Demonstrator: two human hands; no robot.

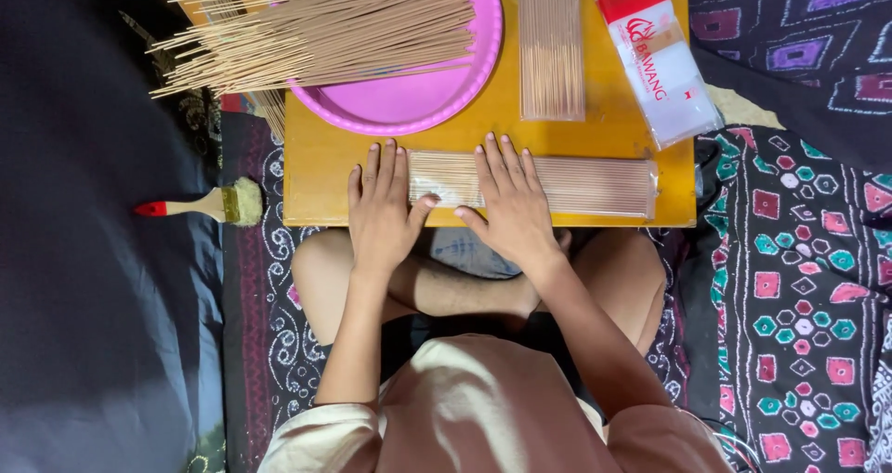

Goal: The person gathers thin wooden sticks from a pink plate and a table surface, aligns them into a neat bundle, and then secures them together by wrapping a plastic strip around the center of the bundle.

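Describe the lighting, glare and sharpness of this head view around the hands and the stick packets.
Head view: even, bright light on the yellow board; the left hand and right hand are sharp, pressing a clear packet of sticks with faint sheen; the dark cloth at left loses detail; the pink tray shows mild glare.

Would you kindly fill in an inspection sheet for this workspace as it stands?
Surface: low yellow board, crowded.
Job's things: clear packet of sticks lying flat along the near edge.
Clutter: pink tray heaped with loose sticks; second stick packet; red-and-white bag; paintbrush off the board.
Hands: left hand and right hand press flat on the packet, fingers spread.
Cables: nothing seen.
Surroundings: patterned cloth, dark fabric.
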